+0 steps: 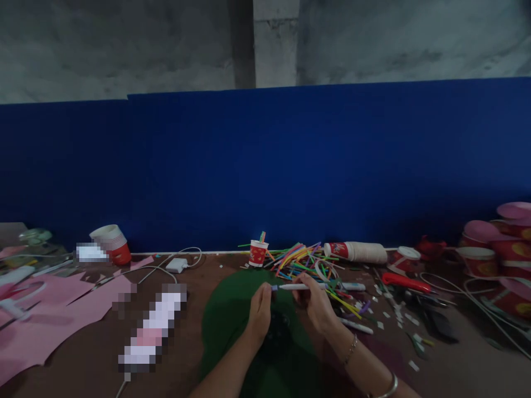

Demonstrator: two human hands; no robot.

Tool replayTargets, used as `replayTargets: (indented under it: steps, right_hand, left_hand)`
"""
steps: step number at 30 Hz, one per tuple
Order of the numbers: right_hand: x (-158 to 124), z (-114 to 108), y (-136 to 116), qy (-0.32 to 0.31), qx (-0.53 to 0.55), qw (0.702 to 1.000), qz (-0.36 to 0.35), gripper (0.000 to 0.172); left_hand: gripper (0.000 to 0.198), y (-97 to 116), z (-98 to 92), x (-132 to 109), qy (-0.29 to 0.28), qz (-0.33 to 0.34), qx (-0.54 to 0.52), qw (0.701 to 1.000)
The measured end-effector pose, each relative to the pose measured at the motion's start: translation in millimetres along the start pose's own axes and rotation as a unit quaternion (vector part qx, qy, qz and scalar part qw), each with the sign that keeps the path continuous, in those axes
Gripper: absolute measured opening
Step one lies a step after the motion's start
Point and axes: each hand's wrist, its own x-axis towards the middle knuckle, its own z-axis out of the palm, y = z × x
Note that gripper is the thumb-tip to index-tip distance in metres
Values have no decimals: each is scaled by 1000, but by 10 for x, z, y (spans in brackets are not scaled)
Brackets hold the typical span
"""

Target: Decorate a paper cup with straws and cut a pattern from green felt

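My right hand grips a white marker pen, its tip turned left. Close to that tip, my left hand is closed on a small bluish-purple piece that looks like the marker cap. Both hands hover over a dark green sheet on the brown table. Just beyond them lies a heap of colourful pipe cleaners or thin sticks. A red paper cup with coloured strips in it stands behind the hands. More white markers rest right of my right hand.
Pink paper sheets cover the left side, near stacked cups. A white charger has a cable. To the right lie a cup stack, a red-handled tool, paper scraps and piled red cups. A blue partition stands behind.
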Motion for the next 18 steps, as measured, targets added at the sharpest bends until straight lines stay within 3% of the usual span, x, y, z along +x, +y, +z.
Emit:
replayTargets:
  steps: [4, 11, 18]
  right_hand:
    - [-31, 26, -5, 2, 38, 999, 13, 27]
    - [-57, 27, 51, 2, 10, 997, 79, 26]
    - [-70, 9, 153, 7, -17, 1000, 12, 36]
  left_hand:
    - [40, 17, 5, -6, -21, 9, 25, 999]
    - [44, -3, 31, -19, -49, -6, 17, 999]
    - [51, 18, 81, -20, -33, -41, -20, 998]
